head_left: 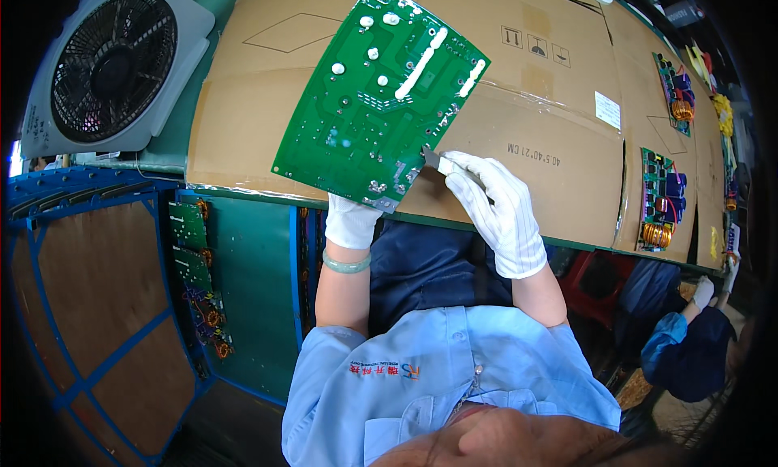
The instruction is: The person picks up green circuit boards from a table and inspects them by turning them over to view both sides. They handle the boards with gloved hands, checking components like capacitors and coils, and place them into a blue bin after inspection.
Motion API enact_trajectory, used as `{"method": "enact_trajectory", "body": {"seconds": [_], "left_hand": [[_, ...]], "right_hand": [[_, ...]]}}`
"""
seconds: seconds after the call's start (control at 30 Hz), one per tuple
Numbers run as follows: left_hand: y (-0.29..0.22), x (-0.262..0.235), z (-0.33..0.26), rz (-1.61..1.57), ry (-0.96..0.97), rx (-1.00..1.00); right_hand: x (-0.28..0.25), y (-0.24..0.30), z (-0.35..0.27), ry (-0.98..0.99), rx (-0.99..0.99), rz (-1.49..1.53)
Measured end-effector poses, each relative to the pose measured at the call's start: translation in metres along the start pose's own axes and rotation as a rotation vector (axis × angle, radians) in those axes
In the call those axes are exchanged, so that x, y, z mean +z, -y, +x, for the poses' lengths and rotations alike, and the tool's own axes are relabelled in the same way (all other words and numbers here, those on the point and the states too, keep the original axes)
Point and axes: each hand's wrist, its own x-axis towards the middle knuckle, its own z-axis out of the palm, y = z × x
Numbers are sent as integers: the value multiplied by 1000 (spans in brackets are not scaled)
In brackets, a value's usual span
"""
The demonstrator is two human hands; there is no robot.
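A large green circuit board (356,126) is tilted up over the table's front edge, its solder side toward me. White strips and round white blobs lie on its far half. My left hand (352,222), in a white glove, holds the board from beneath at its near edge; the fingers are hidden behind it. My right hand (496,209), gloved too, is closed on a small flat grey metal blade (432,156), possibly a scraper. The blade's tip meets the solder points near the board's right edge, or hovers just over them.
Flattened brown cardboard (535,126) covers the table. Two boards with coils, one of them the nearer board (662,199), lie at the right. A grey box fan (113,66) stands at the far left. More boards (194,252) sit in a rack below. Another person's gloved hand (703,292) shows at the right.
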Motion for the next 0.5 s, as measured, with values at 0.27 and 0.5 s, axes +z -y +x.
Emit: {"method": "enact_trajectory", "body": {"seconds": [0.27, 0.5], "left_hand": [[-6, 6, -2, -33, -9, 1], [-11, 16, -2, -296, -88, -52]], "right_hand": [[7, 0, -2, -10, 216, 244], [-17, 2, -2, -49, 499, 594]]}}
